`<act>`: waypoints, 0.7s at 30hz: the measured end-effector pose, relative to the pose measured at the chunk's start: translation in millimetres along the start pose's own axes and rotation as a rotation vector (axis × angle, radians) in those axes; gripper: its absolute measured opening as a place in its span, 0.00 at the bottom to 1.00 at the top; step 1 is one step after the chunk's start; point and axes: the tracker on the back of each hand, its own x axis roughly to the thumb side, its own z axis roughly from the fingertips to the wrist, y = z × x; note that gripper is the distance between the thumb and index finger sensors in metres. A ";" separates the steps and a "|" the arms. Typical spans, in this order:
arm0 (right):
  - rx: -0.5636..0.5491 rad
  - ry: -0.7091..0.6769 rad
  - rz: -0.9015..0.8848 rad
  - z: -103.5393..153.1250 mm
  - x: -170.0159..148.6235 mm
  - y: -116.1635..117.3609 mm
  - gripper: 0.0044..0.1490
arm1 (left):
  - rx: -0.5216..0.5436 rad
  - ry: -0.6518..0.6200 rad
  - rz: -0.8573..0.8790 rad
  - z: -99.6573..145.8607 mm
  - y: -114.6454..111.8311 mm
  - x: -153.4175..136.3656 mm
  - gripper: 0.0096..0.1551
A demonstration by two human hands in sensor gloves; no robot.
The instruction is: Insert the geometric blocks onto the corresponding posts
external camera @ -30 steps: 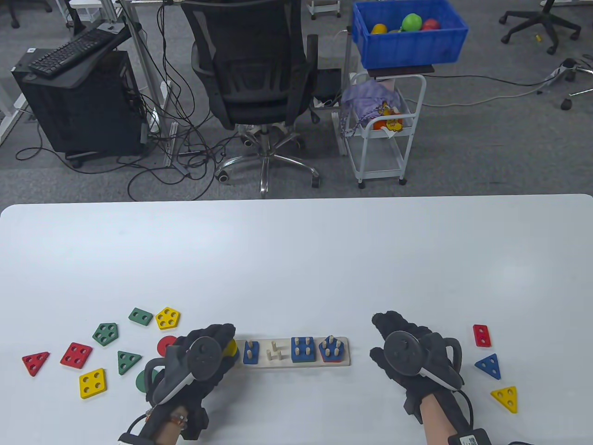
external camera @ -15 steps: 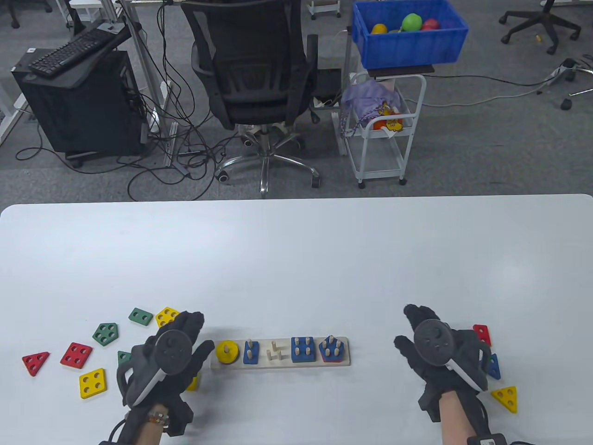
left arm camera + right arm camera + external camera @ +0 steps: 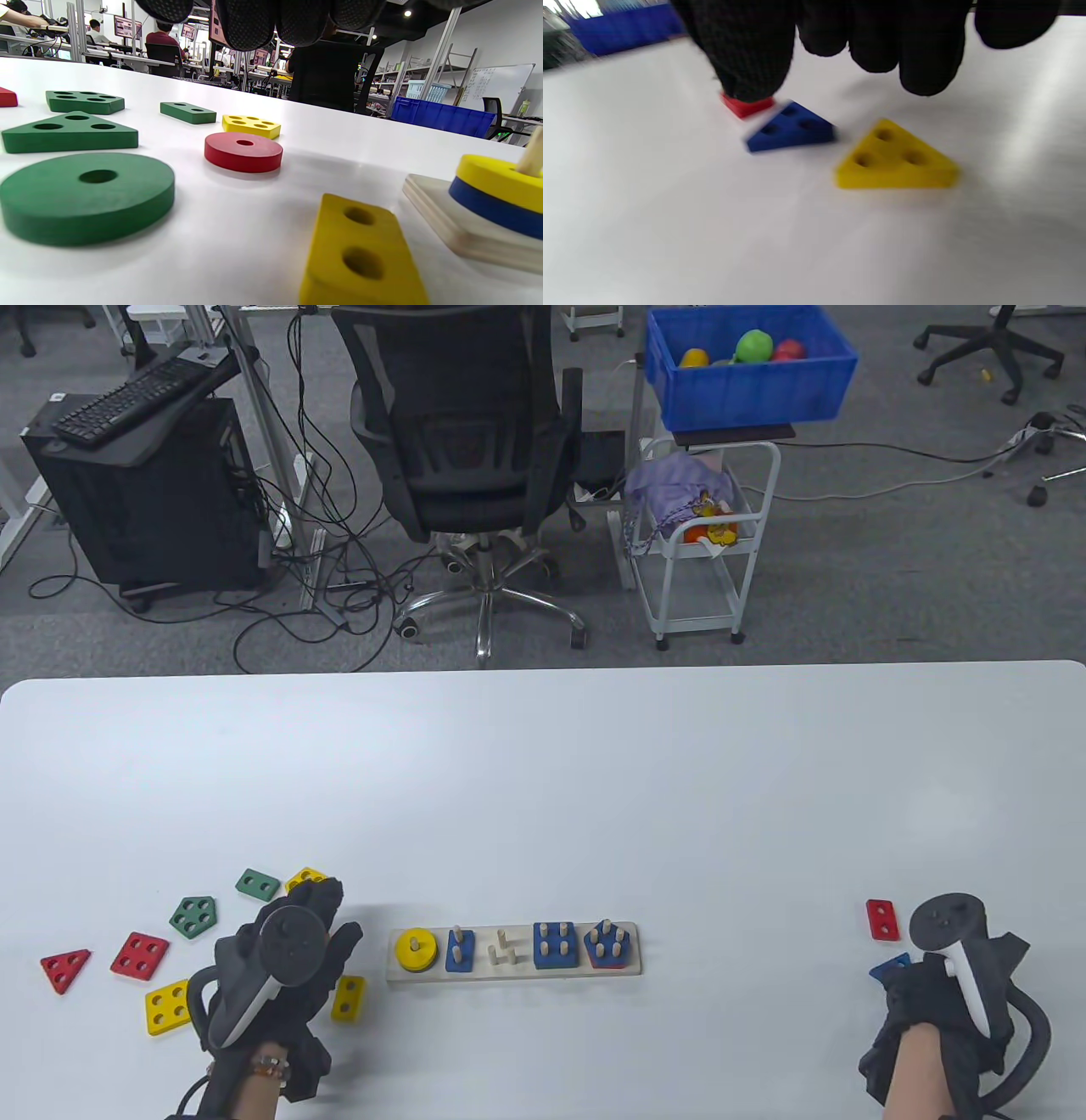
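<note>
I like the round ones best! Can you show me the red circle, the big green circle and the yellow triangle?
red circle (image 3: 243,151), left wrist view, flat top beside its hole.
green circle (image 3: 87,195), left wrist view, top face below its hole.
yellow triangle (image 3: 895,163), right wrist view, top face between its three holes.

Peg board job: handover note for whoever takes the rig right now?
Left hand: empty, over loose blocks left of the peg board.
Right hand: empty, above the blue triangle and yellow triangle.
Done: yellow disc on blue; blue blocks on the two-, four- and five-peg posts.
Left: triangle posts bare; remaining blocks.
</note>
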 end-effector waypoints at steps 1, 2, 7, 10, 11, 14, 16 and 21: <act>0.027 0.021 0.028 -2.5 -1.1 3.1 0.45 | -0.003 0.001 -0.002 -0.1 -0.4 -0.1 0.38; 0.076 0.044 0.063 -5.6 -1.7 8.4 0.46 | -0.007 0.003 -0.004 -0.3 -0.9 -0.3 0.38; 0.092 0.085 0.184 -10.9 5.1 21.2 0.48 | -0.018 0.013 -0.009 -0.2 -1.1 -1.0 0.38; 0.045 0.081 0.213 -10.5 9.5 22.7 0.44 | -0.028 0.016 -0.014 0.3 -1.5 -0.5 0.38; 0.035 0.079 0.222 -10.5 9.6 22.6 0.43 | -0.030 0.015 -0.017 0.5 -1.7 0.0 0.38; -0.029 0.066 0.228 -11.6 7.4 23.3 0.40 | -0.031 0.012 -0.021 0.8 -2.0 1.0 0.38; -0.056 0.075 0.205 -12.4 3.2 23.5 0.40 | -0.031 0.011 -0.021 0.4 -2.4 0.9 0.38; -0.059 0.063 0.070 -11.5 -8.6 17.2 0.38 | -0.030 0.014 -0.021 0.0 -2.4 0.3 0.38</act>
